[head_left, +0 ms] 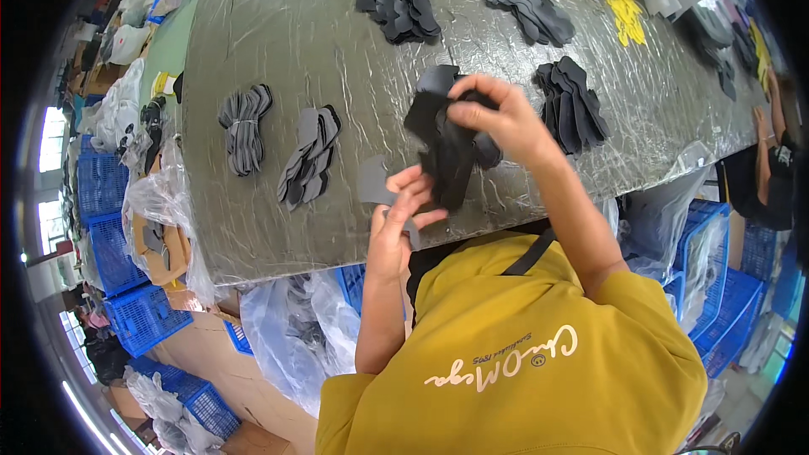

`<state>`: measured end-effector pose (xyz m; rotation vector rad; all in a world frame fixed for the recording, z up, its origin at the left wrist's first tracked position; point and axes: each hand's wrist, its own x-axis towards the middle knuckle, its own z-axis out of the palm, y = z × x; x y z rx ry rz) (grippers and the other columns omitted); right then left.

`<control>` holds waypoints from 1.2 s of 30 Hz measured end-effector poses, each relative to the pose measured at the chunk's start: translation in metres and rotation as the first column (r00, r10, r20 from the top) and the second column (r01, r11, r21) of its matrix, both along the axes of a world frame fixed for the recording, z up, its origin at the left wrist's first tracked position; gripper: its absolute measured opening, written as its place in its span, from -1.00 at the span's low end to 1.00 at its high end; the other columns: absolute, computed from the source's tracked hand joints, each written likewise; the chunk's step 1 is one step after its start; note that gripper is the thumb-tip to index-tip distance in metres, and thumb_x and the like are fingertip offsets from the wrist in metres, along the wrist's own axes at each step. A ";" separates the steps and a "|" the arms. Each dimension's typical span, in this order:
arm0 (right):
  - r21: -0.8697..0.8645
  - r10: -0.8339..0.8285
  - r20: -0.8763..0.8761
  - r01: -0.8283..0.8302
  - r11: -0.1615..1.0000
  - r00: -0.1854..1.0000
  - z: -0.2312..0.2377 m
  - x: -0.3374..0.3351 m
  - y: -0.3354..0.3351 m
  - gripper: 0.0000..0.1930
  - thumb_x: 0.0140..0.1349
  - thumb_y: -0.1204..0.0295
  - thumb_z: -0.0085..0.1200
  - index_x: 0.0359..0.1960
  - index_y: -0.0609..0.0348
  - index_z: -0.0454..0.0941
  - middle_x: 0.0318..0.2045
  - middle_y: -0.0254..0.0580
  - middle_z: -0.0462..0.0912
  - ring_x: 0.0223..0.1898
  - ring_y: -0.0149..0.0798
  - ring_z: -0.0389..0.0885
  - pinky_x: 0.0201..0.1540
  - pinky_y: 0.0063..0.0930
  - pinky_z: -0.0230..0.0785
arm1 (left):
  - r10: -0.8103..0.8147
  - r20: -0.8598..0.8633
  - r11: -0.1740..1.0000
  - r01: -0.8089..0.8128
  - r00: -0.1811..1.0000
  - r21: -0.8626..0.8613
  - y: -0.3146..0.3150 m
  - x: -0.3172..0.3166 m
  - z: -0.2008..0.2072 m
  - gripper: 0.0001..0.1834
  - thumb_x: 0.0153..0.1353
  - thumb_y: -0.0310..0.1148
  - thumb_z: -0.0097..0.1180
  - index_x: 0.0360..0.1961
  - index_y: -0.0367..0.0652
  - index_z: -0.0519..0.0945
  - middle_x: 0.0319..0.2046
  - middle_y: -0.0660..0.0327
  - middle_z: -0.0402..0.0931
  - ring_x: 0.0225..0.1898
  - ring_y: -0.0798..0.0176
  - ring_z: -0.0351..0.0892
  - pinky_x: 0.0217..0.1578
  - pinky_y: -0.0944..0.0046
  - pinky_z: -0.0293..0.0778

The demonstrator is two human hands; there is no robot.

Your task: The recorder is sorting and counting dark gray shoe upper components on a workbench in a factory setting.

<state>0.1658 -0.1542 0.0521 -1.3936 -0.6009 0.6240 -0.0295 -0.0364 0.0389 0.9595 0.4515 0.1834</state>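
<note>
Near the table's front edge, my left hand (398, 217) has a thin grey cut piece (373, 182) between its fingers, slightly blurred. My right hand (504, 116) reaches over a loose heap of black cut pieces (450, 164), with thumb and fingers pinched on the heap's upper part. Left of my hands lie a fanned stack of grey pieces (310, 156) and a tied bundle of grey pieces (244, 129). A fanned stack of black pieces (571, 105) lies right of my right hand. Two more dark stacks, one left (403, 7) and one right (529, 8), lie farther back.
The table (354, 59) has a wrinkled, shiny dark cover. Yellow strips (625, 17) lie at the back right. Blue crates (150, 318) and clear plastic bags (295, 337) stand around the table. Another person's arms (765, 147) show at the far right.
</note>
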 end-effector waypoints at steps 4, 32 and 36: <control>-0.319 -0.011 0.248 0.092 0.943 0.969 -0.019 0.070 0.011 -0.73 0.12 0.37 0.20 -0.18 0.24 0.55 -0.38 -0.35 0.59 -0.30 -0.46 0.50 -0.16 -0.54 0.35 | -0.001 -0.079 0.989 0.013 0.997 0.147 0.021 -0.007 -0.011 -0.53 0.42 -0.18 -0.23 0.15 -0.36 0.31 -0.04 -0.06 0.52 -0.35 0.25 0.61 -0.33 0.34 0.54; -0.212 -0.060 0.261 0.118 0.970 0.963 0.006 -0.045 -0.003 -0.61 0.03 0.63 -0.01 -0.05 0.10 0.53 -0.46 -0.25 0.58 -0.56 -0.48 0.44 -0.42 -0.52 0.38 | 0.504 -0.148 -0.454 0.407 0.851 0.793 0.141 0.023 -0.056 -0.22 0.17 -0.26 0.10 0.32 -0.39 0.06 0.05 -0.08 0.30 0.11 -0.16 0.25 0.09 -0.09 0.18; -0.146 -0.029 0.486 0.114 0.983 0.873 -0.010 -0.040 0.012 -0.56 0.01 0.67 -0.04 -0.02 0.08 0.51 -0.37 -0.15 0.58 -0.53 -0.32 0.45 -0.38 -0.47 0.37 | 0.489 -0.372 -0.319 0.559 0.789 0.765 0.108 0.046 -0.029 -0.27 0.11 -0.44 0.07 0.29 -0.41 0.09 -0.05 -0.06 0.34 0.01 -0.10 0.33 -0.04 -0.05 0.29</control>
